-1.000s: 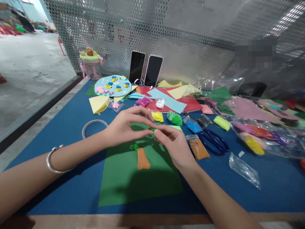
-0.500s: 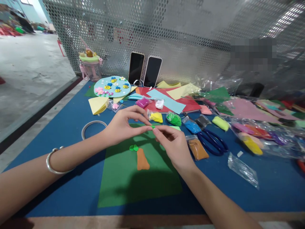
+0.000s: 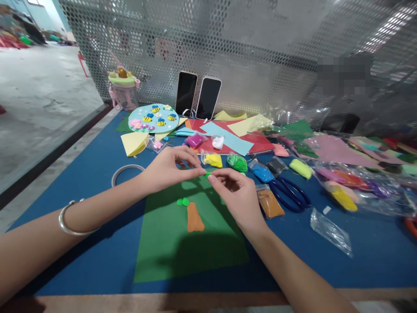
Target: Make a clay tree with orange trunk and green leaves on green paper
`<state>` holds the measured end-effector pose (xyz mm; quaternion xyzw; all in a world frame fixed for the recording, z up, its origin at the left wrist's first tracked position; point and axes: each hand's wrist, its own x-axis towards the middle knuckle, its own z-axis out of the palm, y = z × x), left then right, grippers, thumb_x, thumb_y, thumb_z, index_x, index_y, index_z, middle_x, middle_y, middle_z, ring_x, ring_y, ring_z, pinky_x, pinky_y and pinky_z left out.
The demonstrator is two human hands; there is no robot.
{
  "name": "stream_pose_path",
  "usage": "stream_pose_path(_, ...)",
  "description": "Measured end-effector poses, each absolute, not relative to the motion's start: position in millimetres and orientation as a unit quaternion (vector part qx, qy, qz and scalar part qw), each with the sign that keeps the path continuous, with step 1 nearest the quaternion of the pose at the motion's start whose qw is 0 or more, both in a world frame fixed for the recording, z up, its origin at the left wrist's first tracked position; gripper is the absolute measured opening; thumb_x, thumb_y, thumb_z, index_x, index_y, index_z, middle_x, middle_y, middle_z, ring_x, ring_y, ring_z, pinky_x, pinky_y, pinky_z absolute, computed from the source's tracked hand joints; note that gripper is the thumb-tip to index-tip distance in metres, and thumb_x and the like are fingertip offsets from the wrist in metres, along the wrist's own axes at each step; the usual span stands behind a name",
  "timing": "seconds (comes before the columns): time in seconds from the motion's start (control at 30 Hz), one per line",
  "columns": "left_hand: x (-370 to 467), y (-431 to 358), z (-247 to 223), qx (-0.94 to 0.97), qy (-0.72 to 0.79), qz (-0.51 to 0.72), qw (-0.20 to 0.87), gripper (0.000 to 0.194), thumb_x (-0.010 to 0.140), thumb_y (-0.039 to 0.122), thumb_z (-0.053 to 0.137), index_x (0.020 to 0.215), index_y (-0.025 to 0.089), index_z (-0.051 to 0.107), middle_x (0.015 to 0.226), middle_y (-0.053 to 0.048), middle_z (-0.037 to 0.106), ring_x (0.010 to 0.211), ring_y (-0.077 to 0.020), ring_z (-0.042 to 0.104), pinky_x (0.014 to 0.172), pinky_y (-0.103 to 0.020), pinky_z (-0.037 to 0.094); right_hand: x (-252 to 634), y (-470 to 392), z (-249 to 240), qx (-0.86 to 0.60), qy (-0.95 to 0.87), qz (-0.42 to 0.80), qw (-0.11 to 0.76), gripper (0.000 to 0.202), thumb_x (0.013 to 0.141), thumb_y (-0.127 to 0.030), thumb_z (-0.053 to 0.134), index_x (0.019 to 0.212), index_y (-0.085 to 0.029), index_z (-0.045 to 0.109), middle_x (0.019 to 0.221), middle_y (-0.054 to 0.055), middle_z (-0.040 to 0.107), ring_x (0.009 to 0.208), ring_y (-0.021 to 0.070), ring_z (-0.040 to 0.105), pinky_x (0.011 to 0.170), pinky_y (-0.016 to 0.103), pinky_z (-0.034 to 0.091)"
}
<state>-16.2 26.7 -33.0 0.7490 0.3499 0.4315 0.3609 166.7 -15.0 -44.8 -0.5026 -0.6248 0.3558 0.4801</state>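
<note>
Between the fingertips of my left hand [image 3: 176, 167] and my right hand [image 3: 236, 191] is a small piece of bright green modelling clay [image 3: 207, 174], pinched from both sides. Both hands hover over a green sheet of paper [image 3: 159, 256]. On that sheet lies a flat orange-brown clay trunk shape [image 3: 194, 218], wider at its lower end. Two small green clay leaves [image 3: 183, 201] touch its upper left corner. A silver ring [image 3: 122, 171] lies on the table beside my left forearm.
Bagged clay in yellow [image 3: 213, 160], green [image 3: 237, 162], blue [image 3: 262, 171] and brown [image 3: 270, 202] lies beyond and right of my hands. Blue-handled scissors [image 3: 289, 195] are at right, near a clear bag [image 3: 330, 230]. Two phones [image 3: 208, 98] lean on the perforated metal panel [image 3: 260, 43], near a bee-decorated disc [image 3: 153, 118].
My left fingertips have drawn slightly left, and more of the green clay shows between the two hands. The clay shapes on the sheet have stayed put.
</note>
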Motion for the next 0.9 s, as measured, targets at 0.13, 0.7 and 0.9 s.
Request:
stream_pose_path(0.13,-21.5,31.8,-31.1,0.765,0.339,0.393,0.380,0.020,0.071,0.037,0.071,0.069,0.018,0.072,0.082,-0.005,0.068,0.080,-0.0171,0.060,0.067,-0.027,0.049,167.7,-14.9,-42.5,-0.514,-0.611,0.362,0.481,0.022,0.076,-0.041,0.066,0.079,-0.020,0.068,0.064,0.000,0.058,0.057,0.0129,0.049,0.052,0.025,0.040)
stream_pose_path(0.7,-28.5,37.9,-45.3,0.863,0.336,0.093,0.365,0.019,0.072,0.040,0.069,0.075,0.022,0.075,0.090,-0.002,0.061,0.082,-0.0141,0.059,0.072,-0.021,0.042,164.0,-17.2,-39.9,-0.521,-0.616,0.384,0.449,0.022,0.078,-0.039,0.061,0.081,-0.018,0.067,0.063,-0.001,0.054,0.055,0.0104,0.045,0.047,0.022,0.035)
stream_pose_path(0.9,-27.9,40.5,-44.0,0.871,0.329,0.073,0.358,0.021,0.075,0.039,0.067,0.076,0.019,0.074,0.091,-0.002,0.061,0.085,-0.0134,0.057,0.072,-0.020,0.039,164.4,-16.7,-43.2,-0.512,-0.632,0.388,0.433,0.022,0.080,-0.037,0.060,0.083,-0.016,0.066,0.062,-0.002,0.052,0.055,0.0096,0.044,0.048,0.021,0.036)
